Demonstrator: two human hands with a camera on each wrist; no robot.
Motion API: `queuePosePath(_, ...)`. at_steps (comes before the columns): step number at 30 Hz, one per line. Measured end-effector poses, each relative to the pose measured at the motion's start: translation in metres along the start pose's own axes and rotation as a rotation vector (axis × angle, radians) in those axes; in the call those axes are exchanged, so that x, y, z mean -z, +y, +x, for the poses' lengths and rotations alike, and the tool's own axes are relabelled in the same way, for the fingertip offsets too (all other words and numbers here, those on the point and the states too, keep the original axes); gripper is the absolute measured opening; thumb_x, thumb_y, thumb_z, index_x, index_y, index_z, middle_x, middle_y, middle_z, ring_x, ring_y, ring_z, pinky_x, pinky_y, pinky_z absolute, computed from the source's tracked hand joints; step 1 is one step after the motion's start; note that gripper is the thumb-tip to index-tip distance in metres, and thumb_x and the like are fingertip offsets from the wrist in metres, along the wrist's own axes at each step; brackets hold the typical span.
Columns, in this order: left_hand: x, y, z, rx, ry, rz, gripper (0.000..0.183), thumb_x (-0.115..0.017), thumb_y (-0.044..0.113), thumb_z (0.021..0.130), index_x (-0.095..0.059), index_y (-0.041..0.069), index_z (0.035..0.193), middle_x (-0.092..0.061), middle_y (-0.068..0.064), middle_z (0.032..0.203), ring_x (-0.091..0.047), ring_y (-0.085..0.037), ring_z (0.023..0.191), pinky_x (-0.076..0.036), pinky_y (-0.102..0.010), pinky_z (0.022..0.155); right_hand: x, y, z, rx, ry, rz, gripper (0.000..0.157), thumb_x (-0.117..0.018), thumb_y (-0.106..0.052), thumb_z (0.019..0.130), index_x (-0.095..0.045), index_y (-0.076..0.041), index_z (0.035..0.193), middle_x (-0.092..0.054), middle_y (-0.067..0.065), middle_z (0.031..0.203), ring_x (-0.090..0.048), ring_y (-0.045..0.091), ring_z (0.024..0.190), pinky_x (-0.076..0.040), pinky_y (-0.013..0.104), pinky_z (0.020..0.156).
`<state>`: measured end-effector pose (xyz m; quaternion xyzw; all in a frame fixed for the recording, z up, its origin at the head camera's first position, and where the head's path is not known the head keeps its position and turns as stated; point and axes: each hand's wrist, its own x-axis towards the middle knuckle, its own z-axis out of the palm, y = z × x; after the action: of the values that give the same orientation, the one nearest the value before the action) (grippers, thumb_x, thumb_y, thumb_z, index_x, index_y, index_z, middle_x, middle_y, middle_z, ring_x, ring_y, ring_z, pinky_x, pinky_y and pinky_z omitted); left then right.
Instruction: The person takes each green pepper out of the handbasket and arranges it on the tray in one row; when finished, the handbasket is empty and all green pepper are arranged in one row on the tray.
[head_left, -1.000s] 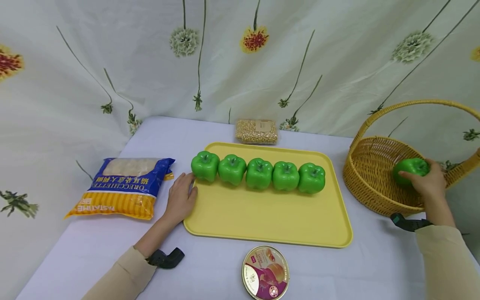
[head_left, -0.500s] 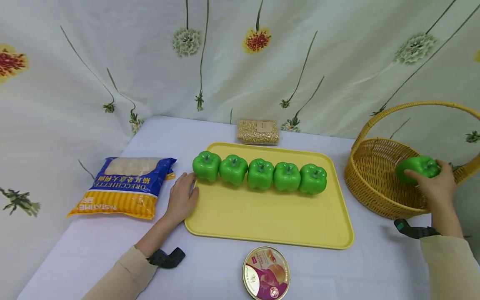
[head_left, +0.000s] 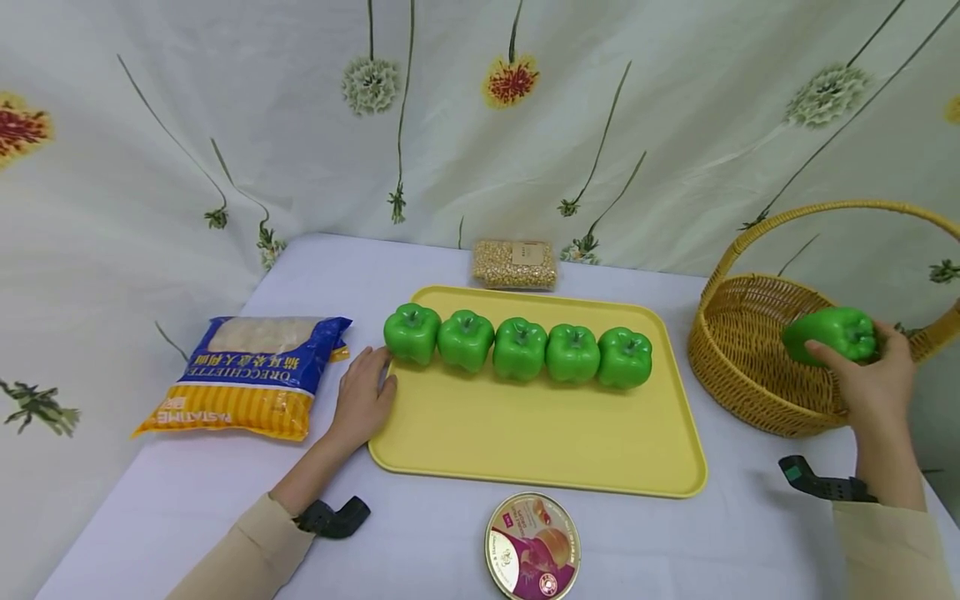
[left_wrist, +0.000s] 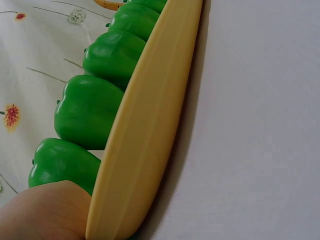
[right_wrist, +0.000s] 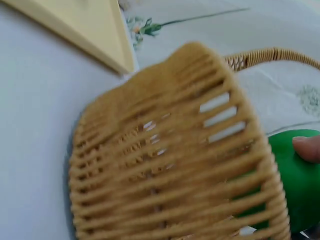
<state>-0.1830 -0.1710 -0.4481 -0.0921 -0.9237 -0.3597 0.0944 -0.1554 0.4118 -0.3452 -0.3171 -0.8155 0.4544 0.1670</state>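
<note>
My right hand grips a green bell pepper, thumb on the near side, its stem end tipped to the right. The pepper overlaps the inside of a wicker basket in the head view; in the right wrist view it shows partly behind the woven wall. My left hand rests at the left edge of a yellow tray, fingers relaxed, near the leftmost pepper. Several more green bell peppers stand in a row along the tray's far side.
Left of the tray lies a blue and orange bag of orecchiette pasta. Behind it sits a clear pack of yellow grains. A round tin stands at the front. The basket's tall handle arches over its opening. A floral cloth hangs behind.
The right hand has raised the bell pepper slightly inside the basket and tipped its stem end to the right. The left hand has stayed at the tray's edge.
</note>
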Motion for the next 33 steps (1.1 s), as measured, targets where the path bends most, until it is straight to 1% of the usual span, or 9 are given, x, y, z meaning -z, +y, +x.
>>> queuePosePath(5, 0.000, -0.001, 0.000, -0.004, 0.002, 0.001, 0.045, -0.046, 0.004, 0.095, -0.044, -0.009, 0.137, -0.047, -0.029, 0.142, -0.022, -0.048, 0.144, -0.014, -0.064, 0.115, -0.007, -0.008, -0.016, 0.061, -0.011, 0.076, 0.080, -0.067, -0.022, 0.091, -0.019, -0.027, 0.156, -0.022, -0.002, 0.160, -0.024, 0.014, 0.146, -0.024, 0.034, 0.121)
queuePosePath(9, 0.000, -0.001, 0.000, -0.009, 0.008, 0.002, 0.044, -0.046, 0.004, 0.094, -0.045, -0.009, 0.137, -0.047, -0.029, 0.141, -0.023, -0.047, 0.144, -0.015, -0.064, 0.115, -0.011, -0.017, -0.029, 0.124, -0.037, 0.070, 0.080, -0.069, -0.023, 0.090, -0.022, -0.031, 0.155, -0.027, -0.005, 0.158, -0.031, 0.010, 0.140, -0.028, 0.032, 0.119)
queuePosePath(12, 0.000, -0.002, 0.000, -0.007, 0.008, 0.001, 0.044, -0.046, 0.004, 0.094, -0.045, -0.008, 0.137, -0.047, -0.029, 0.142, -0.023, -0.047, 0.144, -0.015, -0.064, 0.115, -0.015, -0.023, -0.036, 0.235, -0.066, 0.051, 0.079, -0.070, -0.020, 0.089, -0.026, -0.032, 0.153, -0.034, -0.006, 0.152, -0.040, 0.007, 0.130, -0.036, 0.017, 0.108)
queuePosePath(16, 0.000, -0.002, 0.000, -0.003, 0.003, -0.004, 0.044, -0.046, 0.004, 0.095, -0.044, -0.008, 0.138, -0.047, -0.028, 0.142, -0.022, -0.047, 0.144, -0.014, -0.064, 0.116, -0.022, -0.029, -0.045, 0.382, -0.127, 0.030, 0.078, -0.070, -0.016, 0.089, -0.028, -0.030, 0.153, -0.038, 0.000, 0.150, -0.043, 0.003, 0.123, -0.040, 0.012, 0.099)
queuePosePath(21, -0.001, -0.002, 0.000, -0.004, 0.001, -0.003, 0.045, -0.046, 0.004, 0.095, -0.043, -0.008, 0.139, -0.046, -0.028, 0.143, -0.022, -0.047, 0.144, -0.014, -0.064, 0.116, -0.031, -0.036, -0.052, 0.457, -0.242, -0.027, 0.081, -0.071, -0.018, 0.089, -0.025, -0.030, 0.155, -0.033, 0.006, 0.155, -0.039, 0.017, 0.138, -0.037, 0.029, 0.114)
queuePosePath(23, -0.001, -0.002, 0.000, -0.006, 0.002, -0.002, 0.045, -0.047, 0.004, 0.095, -0.043, -0.008, 0.139, -0.046, -0.028, 0.143, -0.022, -0.047, 0.144, -0.015, -0.064, 0.116, -0.035, -0.037, -0.053, 0.490, -0.290, -0.054, 0.083, -0.073, -0.019, 0.088, -0.026, -0.029, 0.155, -0.033, 0.009, 0.154, -0.038, 0.024, 0.139, -0.040, 0.025, 0.111)
queuePosePath(26, -0.001, -0.002, 0.000, -0.009, 0.002, -0.001, 0.045, -0.047, 0.003, 0.095, -0.043, -0.008, 0.139, -0.046, -0.028, 0.143, -0.023, -0.047, 0.144, -0.015, -0.064, 0.116, -0.039, -0.037, -0.054, 0.562, -0.353, -0.090, 0.084, -0.076, -0.015, 0.085, -0.029, -0.023, 0.154, -0.037, 0.015, 0.149, -0.046, 0.015, 0.127, -0.044, 0.009, 0.095)
queuePosePath(29, -0.001, -0.002, 0.000, -0.010, 0.001, 0.000, 0.045, -0.046, 0.003, 0.095, -0.043, -0.008, 0.138, -0.046, -0.029, 0.143, -0.023, -0.047, 0.144, -0.015, -0.064, 0.116, -0.042, -0.036, -0.053, 0.625, -0.419, -0.123, 0.085, -0.079, -0.012, 0.082, -0.032, -0.016, 0.153, -0.038, 0.019, 0.144, -0.044, 0.006, 0.113, -0.042, 0.000, 0.080)
queuePosePath(33, -0.001, -0.002, 0.000, -0.008, 0.003, 0.003, 0.045, -0.046, 0.004, 0.095, -0.044, -0.009, 0.138, -0.046, -0.029, 0.143, -0.023, -0.047, 0.144, -0.015, -0.064, 0.116, -0.044, -0.036, -0.052, 0.653, -0.499, -0.153, 0.085, -0.079, -0.010, 0.081, -0.032, -0.009, 0.152, -0.039, 0.024, 0.145, -0.046, 0.030, 0.121, -0.041, -0.001, 0.077)
